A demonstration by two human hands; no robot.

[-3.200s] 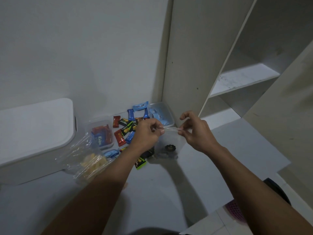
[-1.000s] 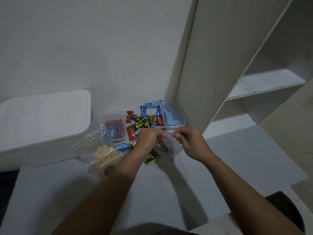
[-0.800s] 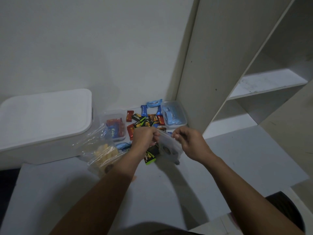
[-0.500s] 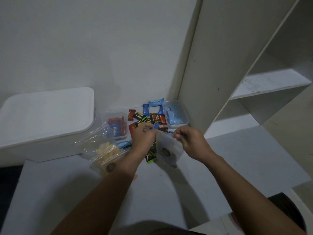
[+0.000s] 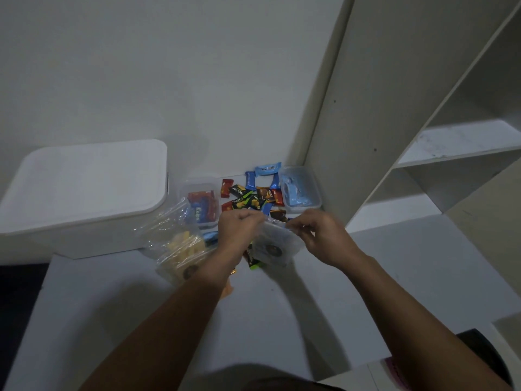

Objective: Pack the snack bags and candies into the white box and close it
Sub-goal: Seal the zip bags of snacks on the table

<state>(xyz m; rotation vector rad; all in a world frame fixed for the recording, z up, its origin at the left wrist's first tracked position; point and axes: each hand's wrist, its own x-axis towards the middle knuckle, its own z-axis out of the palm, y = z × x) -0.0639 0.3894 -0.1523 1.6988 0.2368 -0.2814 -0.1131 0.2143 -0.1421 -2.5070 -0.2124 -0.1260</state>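
Note:
A clear zip bag [image 5: 275, 245] with a dark round label hangs between my hands above the grey floor mat. My left hand [image 5: 239, 228] pinches its top left edge and my right hand [image 5: 315, 231] pinches its top right edge. Behind them lies a pile of wrapped candies [image 5: 251, 197] in red, blue and black wrappers. The white box [image 5: 81, 193] stands at the left with its lid shut. A clear snack bag [image 5: 180, 246] of yellow pieces lies beside the box.
Two clear plastic tubs sit by the wall: one [image 5: 201, 204] with red and blue packets, one [image 5: 300, 190] with blue packets. A tall shelf unit [image 5: 394, 122] rises at the right. The grey mat [image 5: 282, 320] spreads in front.
My hands have lowered with the clear zip bag and come closer together at its top edge. The camera has tilted, so the box and candies sit more central.

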